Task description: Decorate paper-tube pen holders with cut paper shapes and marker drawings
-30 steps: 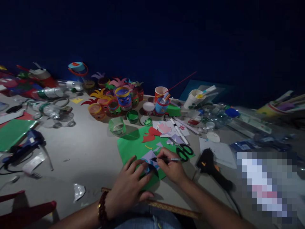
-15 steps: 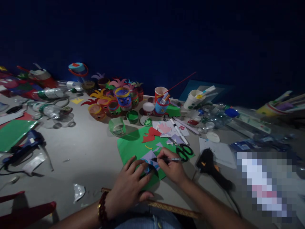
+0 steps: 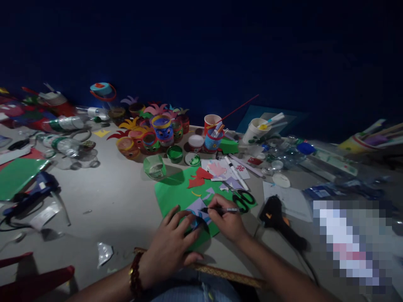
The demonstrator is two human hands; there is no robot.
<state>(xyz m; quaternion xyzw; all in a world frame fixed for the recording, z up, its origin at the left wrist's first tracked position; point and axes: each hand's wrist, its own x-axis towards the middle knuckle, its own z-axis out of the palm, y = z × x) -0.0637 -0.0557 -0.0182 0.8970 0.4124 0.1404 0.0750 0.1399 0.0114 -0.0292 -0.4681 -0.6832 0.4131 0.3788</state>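
Observation:
My right hand (image 3: 228, 222) grips a black marker (image 3: 231, 210), its tip touching a small lilac paper piece (image 3: 197, 205). Flat beside it, my left hand (image 3: 171, 241) presses down with fingers stretched out, the fingertips over the lilac paper and a blue cut-out (image 3: 204, 217). What lies under those fingers is partly hidden. Both papers rest on a green sheet (image 3: 170, 195). Red paper scraps (image 3: 199, 178) and black-handled scissors (image 3: 244, 201) lie on its far part.
A black glue gun (image 3: 280, 222) lies right of my right hand; a blue one (image 3: 34, 195) is far left. Beyond the sheet stand a green cut bottle base (image 3: 155, 167), an opened green paint pot (image 3: 175, 154), decorated cups (image 3: 163, 130) and a blue marker cup (image 3: 214, 140). Plastic bottles (image 3: 67, 144) lie left.

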